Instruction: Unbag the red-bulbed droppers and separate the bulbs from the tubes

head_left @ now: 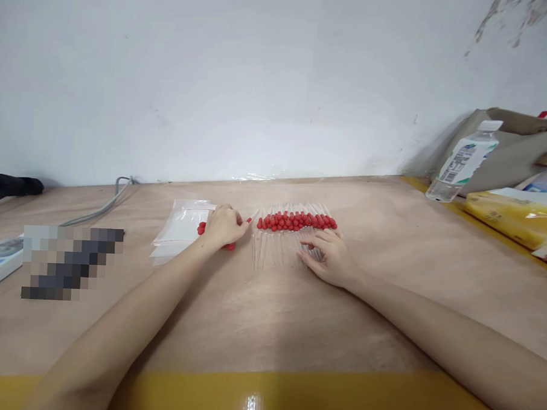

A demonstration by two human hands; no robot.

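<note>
Table [268, 331]; left hand [222, 227] grips several droppers [202, 228], right hand [329, 257] touches one row [295, 221].

Single view, head-worn camera: sited above the near edge of the table [268, 325], facing forward and down toward the wall [261, 77]. Close range, wide field. Both forearms enter from the bottom corners, with left hand [222, 227] and right hand [328, 259] near frame centre.

no legible text on bottle label [463, 162]
</note>
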